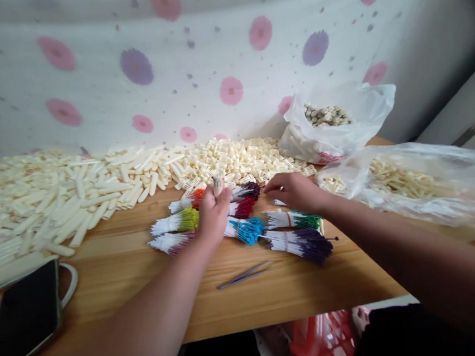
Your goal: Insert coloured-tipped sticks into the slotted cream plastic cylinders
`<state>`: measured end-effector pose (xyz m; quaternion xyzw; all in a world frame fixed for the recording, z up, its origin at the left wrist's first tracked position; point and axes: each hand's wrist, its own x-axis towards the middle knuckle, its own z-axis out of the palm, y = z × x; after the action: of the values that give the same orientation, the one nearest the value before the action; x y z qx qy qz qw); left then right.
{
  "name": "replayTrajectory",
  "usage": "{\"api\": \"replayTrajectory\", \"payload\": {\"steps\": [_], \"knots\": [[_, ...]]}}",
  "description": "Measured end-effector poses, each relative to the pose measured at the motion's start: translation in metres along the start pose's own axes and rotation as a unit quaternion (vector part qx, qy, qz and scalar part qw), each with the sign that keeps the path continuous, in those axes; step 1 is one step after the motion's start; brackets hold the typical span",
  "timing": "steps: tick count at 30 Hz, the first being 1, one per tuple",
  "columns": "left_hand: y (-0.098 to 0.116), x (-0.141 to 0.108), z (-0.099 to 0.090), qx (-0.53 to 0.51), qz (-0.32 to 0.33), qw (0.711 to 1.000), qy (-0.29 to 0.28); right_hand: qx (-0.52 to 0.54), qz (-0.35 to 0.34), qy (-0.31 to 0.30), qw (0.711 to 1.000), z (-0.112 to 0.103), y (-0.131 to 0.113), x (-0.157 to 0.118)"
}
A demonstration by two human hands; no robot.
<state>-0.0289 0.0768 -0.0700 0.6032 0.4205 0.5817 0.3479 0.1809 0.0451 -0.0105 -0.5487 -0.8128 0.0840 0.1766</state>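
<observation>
The near edge of the table (123, 256) is well back from the fingers, with tweezers (243, 276) lying between. The left hand (214, 211) pinches a small white part (218, 186) with coloured tips, up at its fingertips. The right hand (295, 190) has bent fingers just beside a dark bundle (251, 190); I cannot tell if they grip anything. Past the fingers, white plastic pieces (239, 158) cover the brown wood, before a flowery cloth (208, 46).
</observation>
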Motion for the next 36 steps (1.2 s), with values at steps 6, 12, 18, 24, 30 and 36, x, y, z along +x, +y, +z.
{"api": "replayTrajectory", "payload": {"steps": [6,12,18,24,30,36], "knots": [[-0.006,0.005,-0.003,0.054,-0.026,0.998,-0.004,-0.14,-0.005,-0.083,0.987,0.029,-0.004,0.057],[-0.016,0.008,-0.003,0.096,-0.021,0.995,-0.025,-0.19,-0.011,-0.102,0.976,0.042,-0.005,0.068],[-0.012,0.006,0.001,0.17,-0.036,0.98,-0.094,-0.217,-0.024,-0.093,0.972,0.043,-0.007,0.066],[-0.004,0.006,0.001,0.226,-0.032,0.966,-0.12,-0.254,-0.016,-0.071,0.965,0.017,0.006,0.05],[0.02,-0.01,0.002,0.2,-0.012,0.966,-0.161,-0.202,-0.056,-0.041,0.977,-0.02,0.004,-0.016],[0.051,-0.045,0.012,0.092,-0.073,0.928,-0.354,-0.039,-0.132,-0.005,0.99,-0.014,-0.02,-0.067]]}}
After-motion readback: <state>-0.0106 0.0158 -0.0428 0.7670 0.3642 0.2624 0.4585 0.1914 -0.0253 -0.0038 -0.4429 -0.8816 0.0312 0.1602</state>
